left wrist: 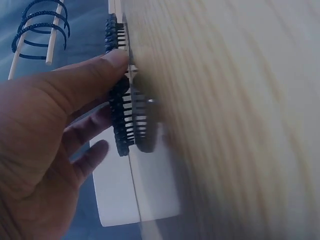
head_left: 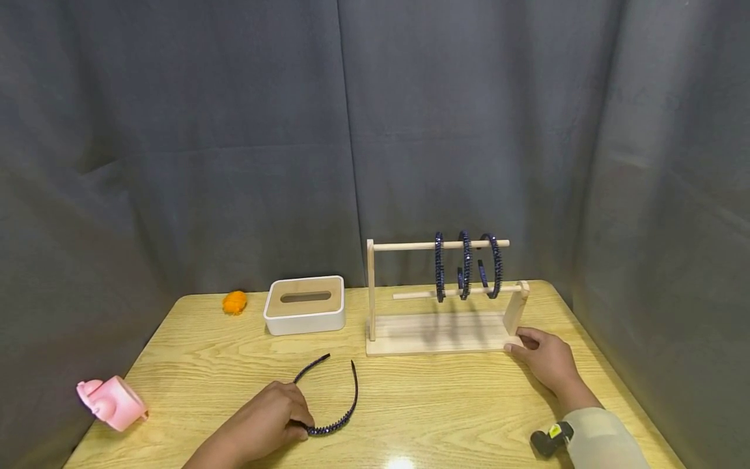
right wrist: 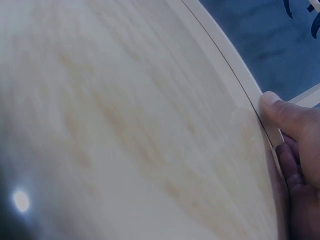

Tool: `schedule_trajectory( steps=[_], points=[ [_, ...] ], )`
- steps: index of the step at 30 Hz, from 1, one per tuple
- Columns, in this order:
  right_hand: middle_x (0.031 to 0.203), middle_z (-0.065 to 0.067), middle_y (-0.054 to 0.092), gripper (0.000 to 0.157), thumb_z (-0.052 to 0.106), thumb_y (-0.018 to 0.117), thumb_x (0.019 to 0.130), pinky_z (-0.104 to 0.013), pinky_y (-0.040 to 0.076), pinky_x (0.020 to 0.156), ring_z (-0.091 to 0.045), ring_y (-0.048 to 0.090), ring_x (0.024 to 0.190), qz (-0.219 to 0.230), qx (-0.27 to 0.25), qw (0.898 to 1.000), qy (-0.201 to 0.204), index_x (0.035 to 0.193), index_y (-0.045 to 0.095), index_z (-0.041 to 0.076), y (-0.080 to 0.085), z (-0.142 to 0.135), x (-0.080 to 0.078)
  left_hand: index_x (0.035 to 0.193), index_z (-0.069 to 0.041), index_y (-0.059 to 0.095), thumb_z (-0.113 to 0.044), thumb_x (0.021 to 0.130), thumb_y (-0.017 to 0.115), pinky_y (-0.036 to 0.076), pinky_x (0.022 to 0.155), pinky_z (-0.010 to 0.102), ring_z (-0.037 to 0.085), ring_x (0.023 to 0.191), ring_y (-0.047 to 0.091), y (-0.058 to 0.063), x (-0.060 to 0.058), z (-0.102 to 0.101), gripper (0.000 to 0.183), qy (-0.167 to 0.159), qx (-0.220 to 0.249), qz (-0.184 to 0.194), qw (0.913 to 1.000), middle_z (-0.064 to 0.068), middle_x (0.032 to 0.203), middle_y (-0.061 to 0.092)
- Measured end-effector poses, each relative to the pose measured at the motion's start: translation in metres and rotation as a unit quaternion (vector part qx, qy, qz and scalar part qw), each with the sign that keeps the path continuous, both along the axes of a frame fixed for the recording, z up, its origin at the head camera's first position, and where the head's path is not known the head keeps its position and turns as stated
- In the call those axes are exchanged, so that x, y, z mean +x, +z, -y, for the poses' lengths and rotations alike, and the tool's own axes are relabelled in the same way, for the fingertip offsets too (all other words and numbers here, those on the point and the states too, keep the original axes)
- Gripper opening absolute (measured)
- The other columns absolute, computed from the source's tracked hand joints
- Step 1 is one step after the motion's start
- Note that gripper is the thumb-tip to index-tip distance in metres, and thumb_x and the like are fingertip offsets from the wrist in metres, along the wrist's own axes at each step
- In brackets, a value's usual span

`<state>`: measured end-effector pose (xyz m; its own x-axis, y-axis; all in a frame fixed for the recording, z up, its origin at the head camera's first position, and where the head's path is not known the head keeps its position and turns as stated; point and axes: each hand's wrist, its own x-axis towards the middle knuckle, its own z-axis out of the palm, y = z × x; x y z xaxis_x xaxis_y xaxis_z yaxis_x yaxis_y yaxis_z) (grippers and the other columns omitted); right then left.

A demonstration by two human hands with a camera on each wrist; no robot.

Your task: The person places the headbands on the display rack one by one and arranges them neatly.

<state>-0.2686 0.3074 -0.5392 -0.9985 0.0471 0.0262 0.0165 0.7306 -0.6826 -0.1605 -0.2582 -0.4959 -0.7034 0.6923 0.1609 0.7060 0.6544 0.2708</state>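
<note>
My left hand (head_left: 271, 417) pinches a dark, toothed headband (head_left: 335, 426) by its curved middle, thumb on one side and fingers on the other. The headband's two ends point away from me, close over the tabletop. At the right, my right hand (head_left: 547, 359) grips the near right corner of a wooden rack's base (head_left: 439, 332), its thumb on the front edge (right wrist: 272, 132). Three similar headbands (head_left: 465, 267) hang side by side over the rack's upper rod (head_left: 404, 247), reaching down to the lower rod (head_left: 410, 296).
Left of the rack stands a white tissue box (head_left: 307, 324) with a wood-coloured, slotted top. A small orange fuzzy object (head_left: 234, 302) lies near the table's back left corner. A pink object (head_left: 114, 402) sits at the left edge. Grey curtains (head_left: 234, 143) enclose the table.
</note>
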Motion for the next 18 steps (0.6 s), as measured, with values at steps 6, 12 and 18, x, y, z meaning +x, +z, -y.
schedule_trajectory(
  steps=[6, 12, 18],
  points=[
    [0.15, -0.028, 0.063, 0.074, 0.049, 0.077, 0.102, -0.07, 0.046, 0.114, -0.054, 0.057, 0.141, 0.0, -0.001, 1.0, 0.0, 0.155, 0.058, 0.0, 0.0, 0.0, -0.002, 0.101, -0.028, 0.082, -0.023, 0.097, 0.084, 0.056, 0.091, 0.034, -0.003, 0.096, 0.059, 0.013, 0.004, -0.005, 0.007, 0.057, 0.007, 0.057, 0.9967, -0.023, 0.097, 0.07],
    [0.151, -0.028, 0.063, 0.074, 0.049, 0.077, 0.102, -0.071, 0.044, 0.115, -0.054, 0.055, 0.142, 0.003, -0.002, 1.0, 0.001, 0.155, 0.058, 0.001, -0.001, -0.002, -0.002, 0.103, -0.017, 0.079, -0.024, 0.103, 0.077, 0.054, 0.077, 0.025, 0.003, 0.087, 0.06, 0.026, 0.007, -0.009, 0.008, 0.134, 0.146, 0.167, 0.9659, -0.014, 0.095, 0.07],
    [0.149, -0.027, 0.065, 0.073, 0.05, 0.076, 0.102, -0.07, 0.047, 0.112, -0.053, 0.059, 0.139, -0.008, 0.004, 1.0, 0.008, 0.154, 0.059, 0.001, -0.003, -0.003, -0.001, 0.112, 0.001, 0.077, -0.018, 0.105, 0.075, 0.054, 0.076, 0.024, 0.007, 0.086, 0.063, 0.048, 0.008, -0.012, 0.021, 0.162, 0.319, 0.249, 0.8997, 0.004, 0.099, 0.076]
  ],
)
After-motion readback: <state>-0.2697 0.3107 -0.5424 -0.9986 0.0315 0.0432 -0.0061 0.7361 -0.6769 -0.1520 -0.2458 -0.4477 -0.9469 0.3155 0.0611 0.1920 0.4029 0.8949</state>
